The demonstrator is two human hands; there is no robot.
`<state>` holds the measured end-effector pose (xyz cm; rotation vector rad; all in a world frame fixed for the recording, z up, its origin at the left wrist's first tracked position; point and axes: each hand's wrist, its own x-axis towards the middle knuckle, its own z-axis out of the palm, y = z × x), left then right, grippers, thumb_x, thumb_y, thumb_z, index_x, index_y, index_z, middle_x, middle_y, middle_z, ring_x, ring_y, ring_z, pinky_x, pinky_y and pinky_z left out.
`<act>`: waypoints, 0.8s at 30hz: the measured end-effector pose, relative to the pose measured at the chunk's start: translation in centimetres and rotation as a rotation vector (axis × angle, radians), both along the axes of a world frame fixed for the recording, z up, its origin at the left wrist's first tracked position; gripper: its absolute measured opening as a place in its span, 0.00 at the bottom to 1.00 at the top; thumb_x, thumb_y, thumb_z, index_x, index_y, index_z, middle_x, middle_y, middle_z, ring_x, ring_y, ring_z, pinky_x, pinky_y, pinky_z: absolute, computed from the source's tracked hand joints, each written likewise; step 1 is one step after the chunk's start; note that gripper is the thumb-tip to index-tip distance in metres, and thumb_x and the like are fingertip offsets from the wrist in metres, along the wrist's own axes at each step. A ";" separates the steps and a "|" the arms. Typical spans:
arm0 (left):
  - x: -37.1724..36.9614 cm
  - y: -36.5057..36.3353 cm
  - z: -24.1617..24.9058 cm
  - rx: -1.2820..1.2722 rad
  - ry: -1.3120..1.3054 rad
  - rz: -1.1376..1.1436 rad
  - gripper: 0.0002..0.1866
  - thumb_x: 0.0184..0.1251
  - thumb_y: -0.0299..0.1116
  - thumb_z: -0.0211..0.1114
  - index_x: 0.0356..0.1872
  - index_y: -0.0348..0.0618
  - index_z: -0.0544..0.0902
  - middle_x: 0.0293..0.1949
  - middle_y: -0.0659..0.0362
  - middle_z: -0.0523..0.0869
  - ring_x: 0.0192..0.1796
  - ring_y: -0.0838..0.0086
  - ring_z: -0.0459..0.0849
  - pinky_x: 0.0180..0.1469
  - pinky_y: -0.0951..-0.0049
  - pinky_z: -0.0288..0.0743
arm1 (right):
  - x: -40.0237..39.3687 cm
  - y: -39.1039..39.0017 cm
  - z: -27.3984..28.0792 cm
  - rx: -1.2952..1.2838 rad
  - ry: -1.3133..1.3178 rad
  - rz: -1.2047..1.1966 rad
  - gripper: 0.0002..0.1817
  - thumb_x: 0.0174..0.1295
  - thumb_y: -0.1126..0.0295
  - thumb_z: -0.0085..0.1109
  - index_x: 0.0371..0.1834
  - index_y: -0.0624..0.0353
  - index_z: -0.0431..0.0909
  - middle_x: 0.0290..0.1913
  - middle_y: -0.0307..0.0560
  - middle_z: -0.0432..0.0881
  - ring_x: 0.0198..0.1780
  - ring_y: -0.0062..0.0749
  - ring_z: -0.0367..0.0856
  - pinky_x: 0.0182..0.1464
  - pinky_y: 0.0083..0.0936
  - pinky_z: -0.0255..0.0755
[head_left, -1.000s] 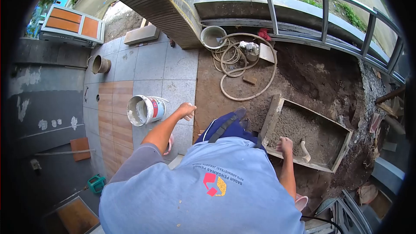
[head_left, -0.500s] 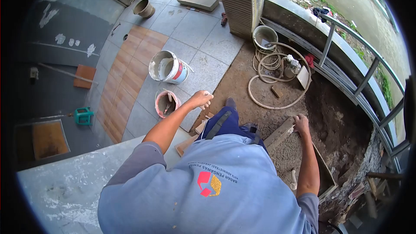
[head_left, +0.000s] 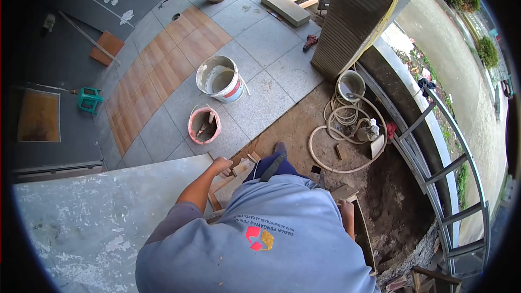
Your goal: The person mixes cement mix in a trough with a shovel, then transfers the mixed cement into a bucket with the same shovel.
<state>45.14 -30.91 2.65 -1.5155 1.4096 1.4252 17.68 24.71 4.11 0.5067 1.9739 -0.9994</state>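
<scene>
My left hand [head_left: 221,167] is closed, its fingers curled with nothing visible in them. It hangs left of my legs, beside some wood pieces [head_left: 240,167] and above the edge of a pale, scuffed surface [head_left: 125,206]. On my right side, my right hand [head_left: 345,206] is closed on the end of a short wooden board [head_left: 344,191]. That board lies at the near corner of a wooden-sided frame [head_left: 367,236]. My torso hides most of the frame's inside.
A white bucket [head_left: 234,94] and a pink-rimmed bucket [head_left: 204,134] stand on grey tiles [head_left: 266,95]. Ahead right, a coiled hose [head_left: 312,152] lies on dirt near another bucket [head_left: 350,84]. A metal railing [head_left: 456,165] curves along the right. A red tool [head_left: 310,43] lies by the pillar [head_left: 353,19].
The view has shifted and turned. My left hand has moved back from near the buckets, towards my body. My right hand has drawn in closer to my side with the board, and my torso hides more of the frame.
</scene>
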 end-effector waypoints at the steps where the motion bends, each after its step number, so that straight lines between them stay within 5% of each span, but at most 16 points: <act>1: -1.6 -0.4 -0.5 0.004 0.024 0.002 0.22 0.65 0.40 0.58 0.51 0.29 0.76 0.43 0.38 0.85 0.41 0.48 0.87 0.39 0.47 0.84 | -0.8 -0.2 -0.9 -0.017 -0.004 -0.030 0.15 0.66 0.63 0.54 0.46 0.65 0.77 0.30 0.55 0.83 0.22 0.38 0.82 0.23 0.33 0.81; 4: -7.1 -2.7 -2.5 -0.024 0.149 -0.045 0.22 0.65 0.41 0.59 0.51 0.31 0.78 0.41 0.43 0.86 0.38 0.55 0.88 0.37 0.54 0.85 | -4.0 -2.8 -1.0 -0.015 -0.023 -0.158 0.15 0.66 0.64 0.53 0.46 0.65 0.77 0.29 0.55 0.82 0.22 0.38 0.82 0.23 0.33 0.81; 10: -19.6 -7.6 2.5 -0.288 0.413 -0.222 0.18 0.66 0.43 0.58 0.37 0.34 0.82 0.23 0.53 0.83 0.25 0.68 0.84 0.30 0.67 0.82 | -8.7 -6.5 0.4 -0.012 0.006 -0.085 0.13 0.64 0.65 0.53 0.42 0.65 0.78 0.27 0.51 0.80 0.22 0.35 0.80 0.22 0.31 0.78; 14: -22.2 -9.5 4.6 -0.331 0.462 -0.150 0.18 0.66 0.44 0.59 0.39 0.35 0.82 0.26 0.55 0.84 0.26 0.71 0.83 0.29 0.69 0.80 | -10.3 -8.7 0.9 0.046 -0.013 -0.012 0.12 0.62 0.64 0.55 0.38 0.62 0.80 0.25 0.47 0.80 0.20 0.31 0.78 0.21 0.28 0.75; 19: -17.2 -8.4 3.7 -0.295 0.366 0.058 0.19 0.67 0.43 0.59 0.43 0.35 0.81 0.31 0.55 0.85 0.30 0.72 0.84 0.30 0.69 0.81 | -14.2 -10.6 -1.1 0.124 -0.011 0.300 0.12 0.64 0.62 0.54 0.34 0.61 0.80 0.24 0.45 0.80 0.20 0.31 0.78 0.22 0.28 0.74; 24: -5.9 -3.0 0.1 -0.094 0.087 0.497 0.16 0.66 0.42 0.59 0.45 0.40 0.81 0.30 0.55 0.84 0.27 0.68 0.83 0.30 0.62 0.83 | -23.0 -16.9 -3.9 0.066 -0.056 0.399 0.12 0.63 0.63 0.54 0.35 0.62 0.79 0.24 0.46 0.79 0.21 0.32 0.78 0.22 0.31 0.77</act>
